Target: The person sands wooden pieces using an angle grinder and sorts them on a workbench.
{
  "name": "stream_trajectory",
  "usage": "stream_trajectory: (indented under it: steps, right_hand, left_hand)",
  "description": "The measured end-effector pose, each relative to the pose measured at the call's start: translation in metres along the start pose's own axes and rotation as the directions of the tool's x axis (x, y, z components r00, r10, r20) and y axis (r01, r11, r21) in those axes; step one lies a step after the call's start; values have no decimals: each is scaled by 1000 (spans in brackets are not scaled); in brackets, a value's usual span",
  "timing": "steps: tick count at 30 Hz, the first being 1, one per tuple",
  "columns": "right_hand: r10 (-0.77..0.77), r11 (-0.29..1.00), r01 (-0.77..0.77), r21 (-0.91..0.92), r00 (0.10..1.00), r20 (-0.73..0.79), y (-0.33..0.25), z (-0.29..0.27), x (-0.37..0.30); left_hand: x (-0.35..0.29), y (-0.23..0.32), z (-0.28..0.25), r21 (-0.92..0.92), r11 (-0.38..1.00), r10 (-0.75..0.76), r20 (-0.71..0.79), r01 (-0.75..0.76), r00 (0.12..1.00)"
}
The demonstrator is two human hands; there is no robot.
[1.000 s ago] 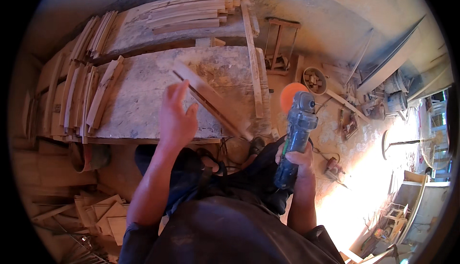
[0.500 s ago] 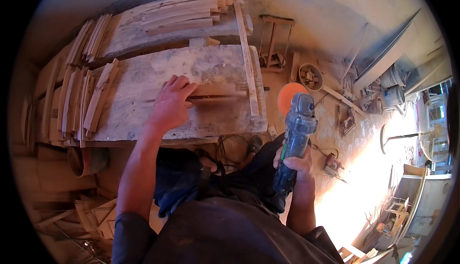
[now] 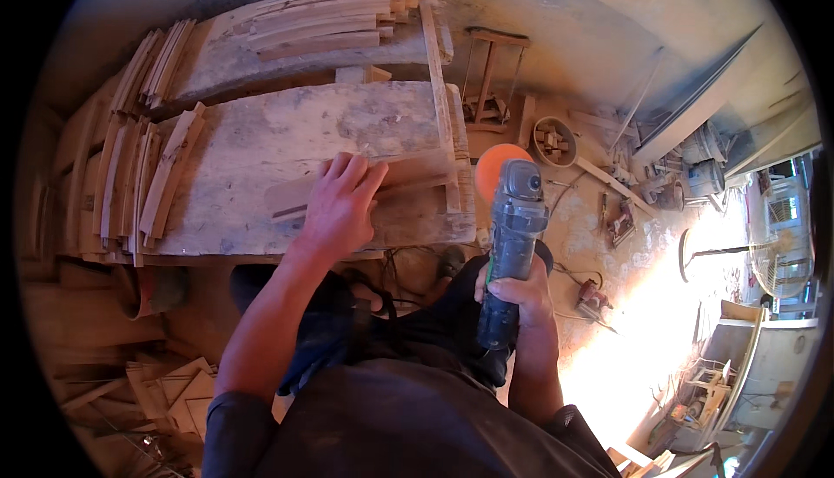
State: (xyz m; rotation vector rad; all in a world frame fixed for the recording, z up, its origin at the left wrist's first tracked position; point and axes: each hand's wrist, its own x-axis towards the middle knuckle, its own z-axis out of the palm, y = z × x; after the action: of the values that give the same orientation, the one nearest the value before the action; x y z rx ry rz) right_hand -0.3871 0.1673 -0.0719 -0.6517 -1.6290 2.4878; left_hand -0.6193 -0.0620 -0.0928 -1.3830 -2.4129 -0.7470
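Note:
On the near bench my left hand [image 3: 339,204] is closed over a short wooden strip [image 3: 413,171]. The strip lies at a slant, its right end touching a narrow batten [image 3: 445,113] along the bench's right end. Fingers hide the strip's middle. My right hand [image 3: 526,294] is wrapped round the dark body of an angle grinder [image 3: 514,226], held upright beyond the bench's right edge. At its head is an orange sanding disc [image 3: 497,170], apart from the wood. Whether the disc spins, I cannot tell.
Wooden strips [image 3: 169,170] lie at the bench's left end, and more [image 3: 326,25] are stacked on the far bench. A bucket of wood blocks [image 3: 554,141] stands on the floor to the right. Cords and a red power tool [image 3: 594,300] lie nearby. A fan [image 3: 777,265] stands far right.
My left hand has moved right and nearer, and the strip now lies more slanted. In the picture, the grinder has shifted a little left, as the whole view has slightly.

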Motion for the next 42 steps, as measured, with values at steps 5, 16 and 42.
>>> stream_trajectory:
  steps: [5, 16, 42]
  right_hand:
    - [-1, 996, 0, -88, 1000, -11, -3, 13, 3]
    - [61, 992, -60, -108, 998, 5, 1, 24, 8]
    - [56, 998, -56, -11, 998, 1, 5, 21, 11]
  left_hand:
    - [-6, 11, 7, 41, 999, -15, -67, 18, 998]
    - [0, 18, 6, 24, 998, -64, -66, 66, 996]
    - [4, 14, 4, -27, 995, -94, -6, 94, 996]
